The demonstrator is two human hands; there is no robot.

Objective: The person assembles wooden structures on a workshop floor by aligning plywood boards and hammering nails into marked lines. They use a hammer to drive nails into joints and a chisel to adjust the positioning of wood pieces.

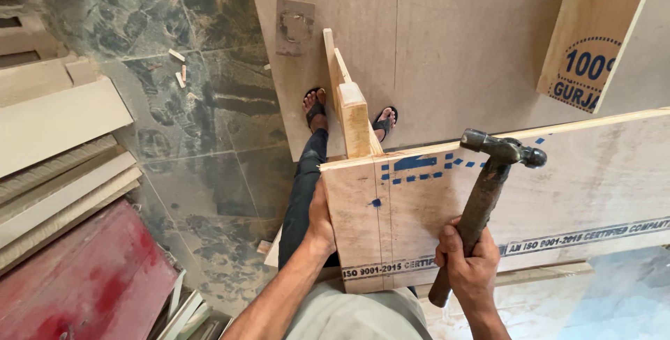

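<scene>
A plywood board (pixel 530 193) with blue and black printing lies flat in front of me, reaching to the right. My left hand (pixel 320 218) grips its left edge. My right hand (pixel 469 263) is closed around the wooden handle of a claw hammer (pixel 504 149), whose metal head hovers over the board's far edge. An upright plywood piece (pixel 352 117) stands under the board's far left corner, running away from me. A small blue mark (pixel 375 202) sits on the board near my left hand.
My sandalled feet (pixel 315 108) stand on a large sheet (pixel 447 40) on the green marble floor (pixel 202 131). Stacked boards (pixel 56 138) and a red panel (pixel 91 277) lie at left. Another printed plywood piece (pixel 593 33) leans at top right. Wood scraps (pixel 180 68) dot the floor.
</scene>
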